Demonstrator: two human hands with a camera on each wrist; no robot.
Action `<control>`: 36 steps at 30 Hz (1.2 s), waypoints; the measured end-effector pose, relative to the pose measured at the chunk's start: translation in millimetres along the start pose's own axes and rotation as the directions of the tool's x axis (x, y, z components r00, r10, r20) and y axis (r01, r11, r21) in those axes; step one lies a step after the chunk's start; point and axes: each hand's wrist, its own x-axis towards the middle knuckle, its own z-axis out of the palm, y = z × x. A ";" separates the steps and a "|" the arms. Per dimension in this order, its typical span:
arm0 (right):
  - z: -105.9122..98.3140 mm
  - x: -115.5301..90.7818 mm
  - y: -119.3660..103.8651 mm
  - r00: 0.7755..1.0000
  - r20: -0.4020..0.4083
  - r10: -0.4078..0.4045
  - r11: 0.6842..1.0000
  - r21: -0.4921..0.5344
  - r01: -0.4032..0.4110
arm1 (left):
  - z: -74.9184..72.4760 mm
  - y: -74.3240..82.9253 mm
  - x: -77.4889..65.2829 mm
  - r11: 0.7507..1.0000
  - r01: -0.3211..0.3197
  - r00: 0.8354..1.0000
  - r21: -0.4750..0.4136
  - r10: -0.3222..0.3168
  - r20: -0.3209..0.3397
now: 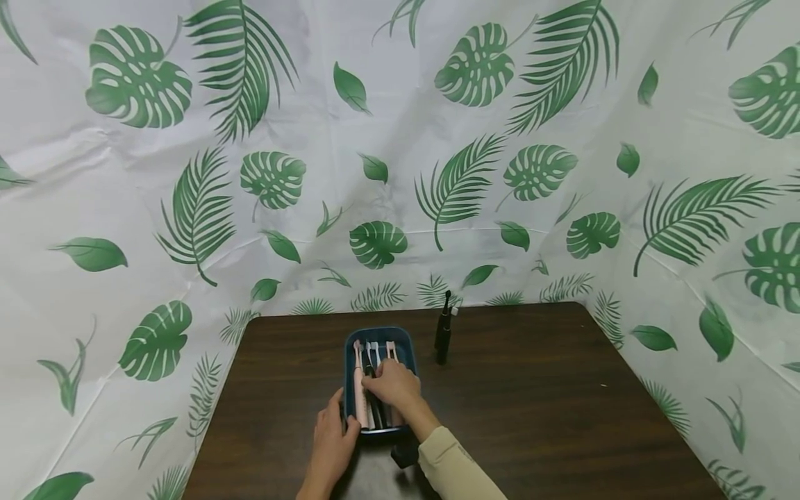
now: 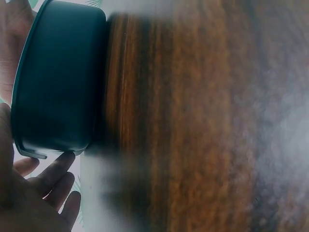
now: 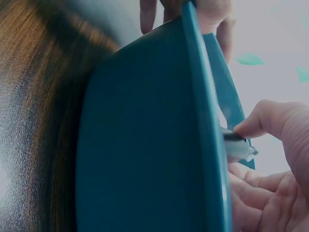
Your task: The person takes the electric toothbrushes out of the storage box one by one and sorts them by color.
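While the left hand (image 1: 331,437) holds the near left corner of the blue tray (image 1: 382,329), with its thumb at the rim and its fingers outside along the wall, the tray rests on the dark brown counter (image 1: 531,417). Inside it, at the left, lies a pink toothbrush (image 1: 359,389), its long axis going from near to far. Just right of it a black toothbrush (image 1: 377,413) lies in almost the same direction, and this relation seems to me the important one: its handle passes below the left edge of the right hand (image 1: 395,384), so this hand is clearly the nearer one. As I judge from the right wrist view, the right hand pinches this handle narrowly with the thumb; where the other fingertips meet it is hidden. Its back also covers the right part of the tray, so I cannot count the things lying there. The left wrist view shows only the tray's outer wall, not its contents. Farther to the right, a second black toothbrush (image 1: 443,333) stands upright; its base is hard to make out.
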 end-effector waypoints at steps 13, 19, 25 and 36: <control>-9.1 -5.2 5.7 0.995 -0.089 -0.049 0.997 0.058 0.055 | -0.6 2.5 -0.5 1.000 -0.022 1.000 -0.001 0.022 -0.003; -16.2 -10.0 4.4 0.987 -0.139 -0.081 0.992 0.082 0.093 | -1.2 3.4 -0.9 1.000 -0.001 1.000 -0.006 0.001 0.018; -22.7 -14.9 -2.2 0.966 -0.227 -0.121 0.985 0.092 0.145 | -0.6 1.7 0.0 1.000 0.023 0.999 -0.008 -0.022 0.023; -41.7 -24.4 -9.5 0.929 -0.337 -0.156 0.968 0.134 0.212 | 0.0 1.1 -1.7 1.000 -0.015 1.000 -0.007 0.015 -0.006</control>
